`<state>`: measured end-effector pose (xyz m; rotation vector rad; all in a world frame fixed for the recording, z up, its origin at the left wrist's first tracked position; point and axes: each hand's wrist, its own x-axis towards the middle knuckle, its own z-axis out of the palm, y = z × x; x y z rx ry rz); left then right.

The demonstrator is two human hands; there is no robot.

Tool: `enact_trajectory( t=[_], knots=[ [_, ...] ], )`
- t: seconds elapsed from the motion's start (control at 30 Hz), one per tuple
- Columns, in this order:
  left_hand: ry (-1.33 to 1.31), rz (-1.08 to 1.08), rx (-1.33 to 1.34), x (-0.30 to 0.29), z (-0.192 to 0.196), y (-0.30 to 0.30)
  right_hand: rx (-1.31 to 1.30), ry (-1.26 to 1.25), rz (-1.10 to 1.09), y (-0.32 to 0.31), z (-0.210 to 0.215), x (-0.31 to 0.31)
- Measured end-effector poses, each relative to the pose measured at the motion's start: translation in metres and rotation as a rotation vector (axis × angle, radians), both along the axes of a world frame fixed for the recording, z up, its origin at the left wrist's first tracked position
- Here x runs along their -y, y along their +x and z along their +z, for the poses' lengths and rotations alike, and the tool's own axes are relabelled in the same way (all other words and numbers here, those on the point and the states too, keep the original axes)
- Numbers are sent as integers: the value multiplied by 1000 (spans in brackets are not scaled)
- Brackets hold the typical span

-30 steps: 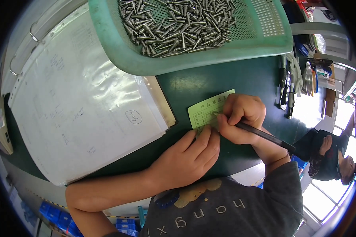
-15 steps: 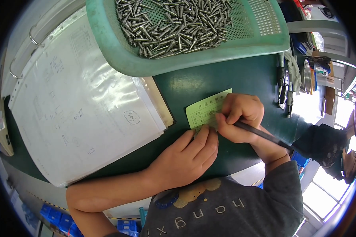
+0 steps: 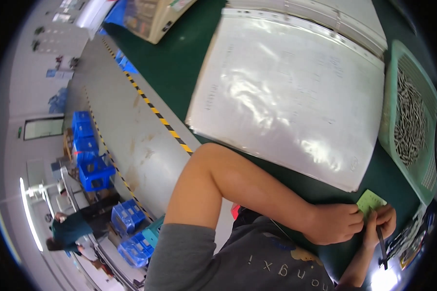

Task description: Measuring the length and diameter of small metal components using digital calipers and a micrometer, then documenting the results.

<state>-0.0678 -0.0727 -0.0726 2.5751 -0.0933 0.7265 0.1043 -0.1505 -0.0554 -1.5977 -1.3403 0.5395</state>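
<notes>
At the lower right, a small yellow-green card (image 3: 371,200) lies on the dark green table. My right hand (image 3: 384,223) is closed round a dark pen (image 3: 382,250), its fingers against the card's near right part; the pen tip is hidden. My left hand (image 3: 332,223) lies beside it, with slightly bent fingers touching the card's near left edge rather than wrapping round it. Its thumb is out of sight. Beyond both hands lies an open ring binder (image 3: 286,106) with pages in clear glossy sleeves.
A pale green perforated basket (image 3: 392,114) of small metal pins (image 3: 409,119) stands right of the binder. A beige case (image 3: 153,22) sits at the far left table edge. Blue crates (image 3: 128,216) stand on the floor leftward, near another person (image 3: 77,225). Black-yellow tape (image 3: 155,109) lines the floor.
My view has swung left, so the binder, basket, card and both hands now appear farther right. The right hand still grips the pen, and the left still touches the card.
</notes>
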Motion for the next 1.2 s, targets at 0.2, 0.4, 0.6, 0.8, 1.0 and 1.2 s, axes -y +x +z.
enact_trajectory(
  t=[0.2,0.4,0.6,0.8,1.0,1.2],
  knots=[
    [36,25,22,2,1,9,10,-12,58,13,-3,-3],
    [50,23,19,3,-1,17,-39,-19,25,17,-2,-3],
    [52,-1,17,1,-6,15,-44,-23,22,16,-10,-3],
    [37,-6,3,1,-7,14,-30,-6,18,15,-9,-3],
    [31,16,30,0,-2,9,-1,4,-23,15,-6,2],
    [47,5,3,-1,1,8,58,-46,-39,16,-1,3]
  ],
)
